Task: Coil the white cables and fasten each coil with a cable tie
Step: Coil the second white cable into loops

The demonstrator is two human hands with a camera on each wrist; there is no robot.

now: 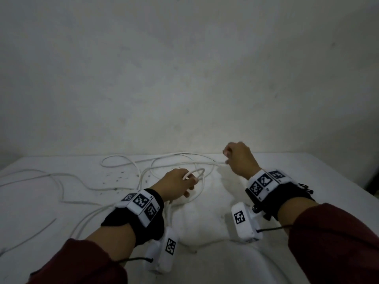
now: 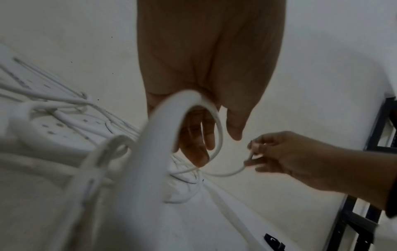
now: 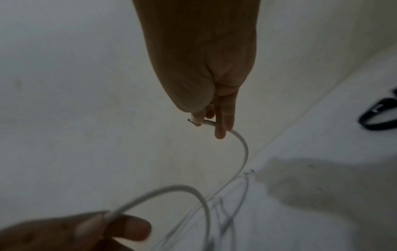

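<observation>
A white cable lies in loose curves across the white table. My left hand grips a small loop of this cable just above the table's middle. In the left wrist view the loop curls over the fingers. My right hand, raised near the wall to the right, pinches the cable's free end between thumb and fingers. The cable arcs down from there to the left hand. A black cable tie lies on the table to the right.
More white cables trail over the table's left half and off its left edge. A grey wall rises straight behind the table. A dark metal frame stands beyond the table's right side. Dark specks dot the tabletop.
</observation>
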